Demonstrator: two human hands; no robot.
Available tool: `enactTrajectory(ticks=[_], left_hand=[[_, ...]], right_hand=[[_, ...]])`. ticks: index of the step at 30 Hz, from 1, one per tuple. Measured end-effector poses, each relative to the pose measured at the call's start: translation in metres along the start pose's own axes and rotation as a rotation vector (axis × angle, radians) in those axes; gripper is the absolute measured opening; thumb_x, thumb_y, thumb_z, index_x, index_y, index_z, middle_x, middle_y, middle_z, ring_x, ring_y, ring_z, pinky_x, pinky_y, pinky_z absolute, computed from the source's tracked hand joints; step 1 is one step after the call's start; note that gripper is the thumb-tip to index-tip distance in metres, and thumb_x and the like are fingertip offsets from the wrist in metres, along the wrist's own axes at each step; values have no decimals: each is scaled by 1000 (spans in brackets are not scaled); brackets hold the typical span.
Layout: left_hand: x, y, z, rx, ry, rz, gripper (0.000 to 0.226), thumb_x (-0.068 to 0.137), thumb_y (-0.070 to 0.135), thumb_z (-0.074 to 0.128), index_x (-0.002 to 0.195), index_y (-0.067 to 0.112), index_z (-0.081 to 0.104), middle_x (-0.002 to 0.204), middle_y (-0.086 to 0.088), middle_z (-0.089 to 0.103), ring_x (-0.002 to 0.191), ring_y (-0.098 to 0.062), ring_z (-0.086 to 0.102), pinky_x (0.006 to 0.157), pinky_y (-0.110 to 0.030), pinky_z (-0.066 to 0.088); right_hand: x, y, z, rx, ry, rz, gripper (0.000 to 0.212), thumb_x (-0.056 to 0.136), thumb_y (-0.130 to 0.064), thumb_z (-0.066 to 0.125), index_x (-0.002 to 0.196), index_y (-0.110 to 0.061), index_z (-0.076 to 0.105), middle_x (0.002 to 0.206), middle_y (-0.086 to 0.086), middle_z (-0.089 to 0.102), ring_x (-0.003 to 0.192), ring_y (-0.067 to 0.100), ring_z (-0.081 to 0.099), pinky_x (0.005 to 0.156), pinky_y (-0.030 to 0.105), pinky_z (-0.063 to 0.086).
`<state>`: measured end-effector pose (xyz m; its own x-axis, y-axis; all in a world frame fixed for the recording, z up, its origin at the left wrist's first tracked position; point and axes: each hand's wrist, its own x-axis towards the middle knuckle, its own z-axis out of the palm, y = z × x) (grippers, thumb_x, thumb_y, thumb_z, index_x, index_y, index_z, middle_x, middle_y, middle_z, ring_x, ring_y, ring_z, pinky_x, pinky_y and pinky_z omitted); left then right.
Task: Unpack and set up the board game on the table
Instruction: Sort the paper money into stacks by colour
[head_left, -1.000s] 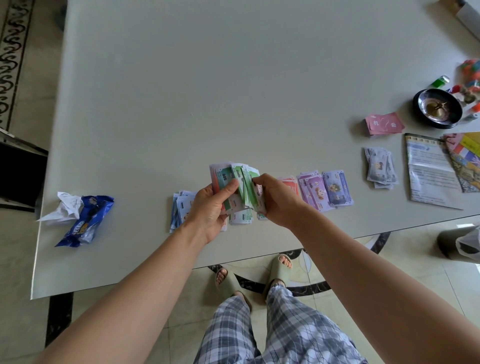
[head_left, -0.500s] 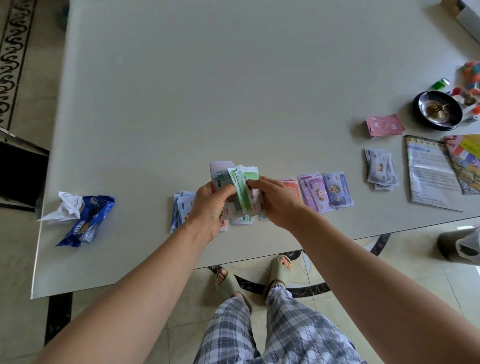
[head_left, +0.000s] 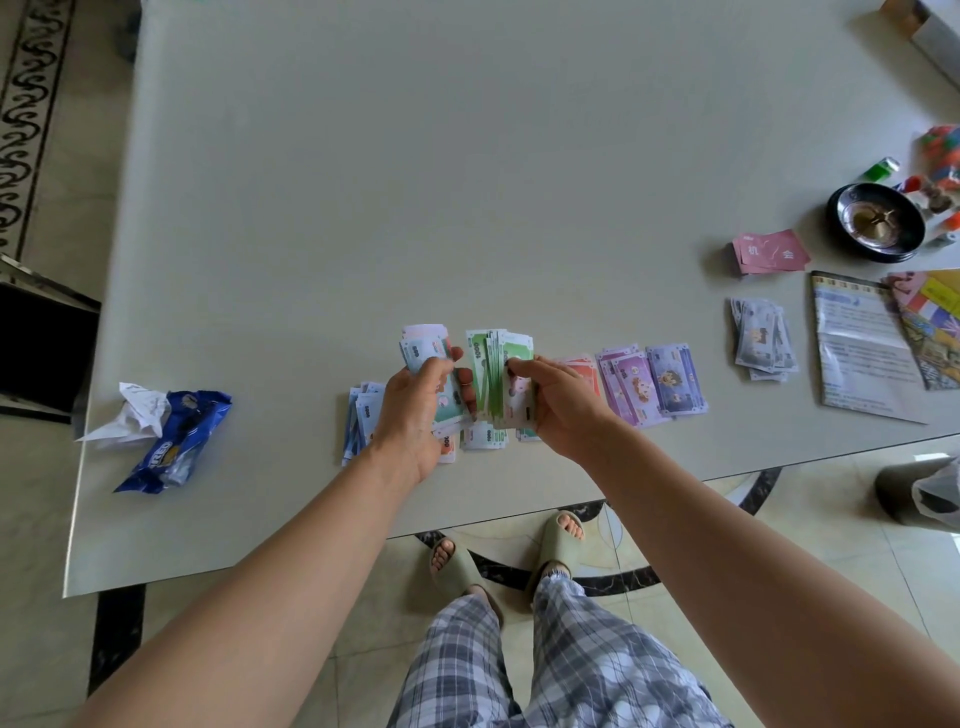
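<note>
Play money: you hold a mixed wad split between both hands, just above the near edge of the table.
Left hand: fingers curled round the teal notes, thumb on top.
Right hand: thumb and fingers pinch the green notes, fanned upright.
Step in hand: sorting by colour, I'd say. Peel the greens off as one block, square the edges, and lay them on the green pile right beneath.
Row of piles: blue pile to the left, red pile and purple piles to the right. Keep each apart.
Further right: grey notes, pink cards, rule sheet.
Risk: thin paper slides, so grip firmly.
</note>
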<state>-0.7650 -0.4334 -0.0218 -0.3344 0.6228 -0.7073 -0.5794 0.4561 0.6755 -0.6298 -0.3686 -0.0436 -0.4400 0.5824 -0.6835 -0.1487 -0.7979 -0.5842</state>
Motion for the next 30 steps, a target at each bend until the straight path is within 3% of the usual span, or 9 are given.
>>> enactTrajectory(ticks=[3,7,15,19,23,27,30], left_hand=[[1,-3,-1,91,-13,29,11,80,10,72,85,18,66,75,-4,68,69,-21,64,61,-31,54],[4,-7,-3,198,63,76,16,77,8,77,83,19,67,81,-9,71,82,-30,63,74,-42,51],[-2,-2,3,116,11,61,17,74,9,80,86,16,70,80,-5,75,75,-22,72,65,-38,59],[-4,-2,1,63,40,37,11,79,18,77,87,17,69,69,-1,69,60,-17,60,54,-25,46],[-8,-2,3,47,37,43,11,83,10,72,91,15,68,66,2,71,53,-10,64,45,-20,47],[-9,-1,5,27,16,64,13,81,10,74,92,14,68,72,0,72,57,-10,67,46,-19,48],[-7,-2,3,150,34,102,15,78,9,77,87,16,68,70,1,71,56,-9,65,51,-22,50]], right_hand=[[0,0,0,-27,-8,-10,13,96,-7,49,101,-5,61,84,11,68,71,23,67,62,36,57],[0,2,1,-44,-2,-7,13,95,-6,50,100,-5,62,81,9,71,70,22,69,64,36,58],[-1,1,4,35,47,86,16,96,-9,49,107,-2,59,84,12,69,66,21,68,59,31,57],[-1,1,8,16,37,-30,15,98,-7,47,102,-4,60,87,12,66,70,21,67,62,34,58],[-5,4,18,-155,-20,-94,19,100,-12,47,111,-2,59,93,13,65,81,24,64,74,39,56],[-4,3,21,-300,50,-117,26,100,-16,48,119,0,53,99,16,63,86,24,62,72,37,55],[-9,1,22,-409,22,-152,26,98,-14,49,123,-5,51,113,22,62,90,23,63,77,36,55]])
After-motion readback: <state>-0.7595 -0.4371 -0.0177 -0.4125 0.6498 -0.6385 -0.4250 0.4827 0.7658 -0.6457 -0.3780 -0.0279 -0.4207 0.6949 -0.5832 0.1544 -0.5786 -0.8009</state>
